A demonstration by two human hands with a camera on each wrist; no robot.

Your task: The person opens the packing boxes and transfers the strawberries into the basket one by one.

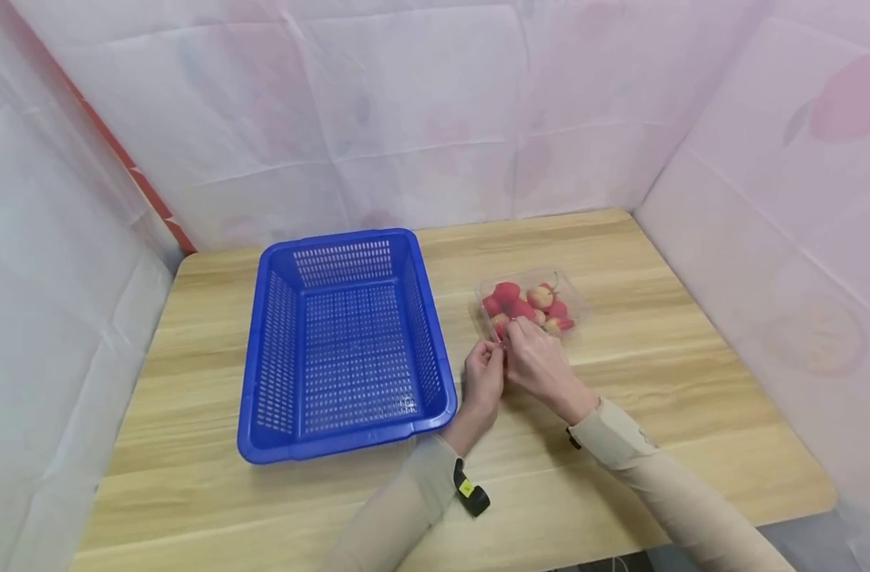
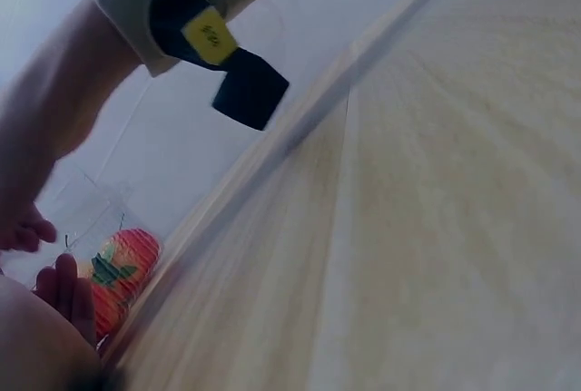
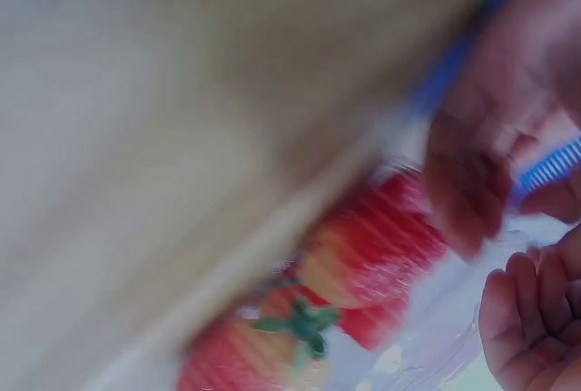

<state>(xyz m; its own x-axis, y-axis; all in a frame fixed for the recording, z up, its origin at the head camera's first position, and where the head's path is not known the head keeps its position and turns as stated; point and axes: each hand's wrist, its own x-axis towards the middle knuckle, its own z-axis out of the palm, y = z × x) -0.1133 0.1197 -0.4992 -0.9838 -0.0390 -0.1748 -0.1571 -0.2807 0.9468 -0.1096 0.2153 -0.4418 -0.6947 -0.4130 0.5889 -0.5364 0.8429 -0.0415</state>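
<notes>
- The clear plastic box sits on the wooden table, to the right of the blue basket and apart from it; it lies just beyond both hands, ahead and a little to the right of where the fingertips meet.
- Its long axis runs roughly side to side, across the line of the forearms; the hands are gathered at its near left corner, not its middle.
- The right hand is the nearer one, its fingers overlapping the box's near edge; the left hand sits in the gap between basket and box, fingertips close to the right hand's.
- Both hands have bent fingers drawn in to that corner; whether either pinches the plastic I can't tell (the fingers themselves block my view).
- The fruit in the box is plump and strawberry-like, red with pale yellow patches; a green leafy cap shows from the right wrist; the plastic looks thin and shiny, so I'd guess it flexes easily.
</notes>
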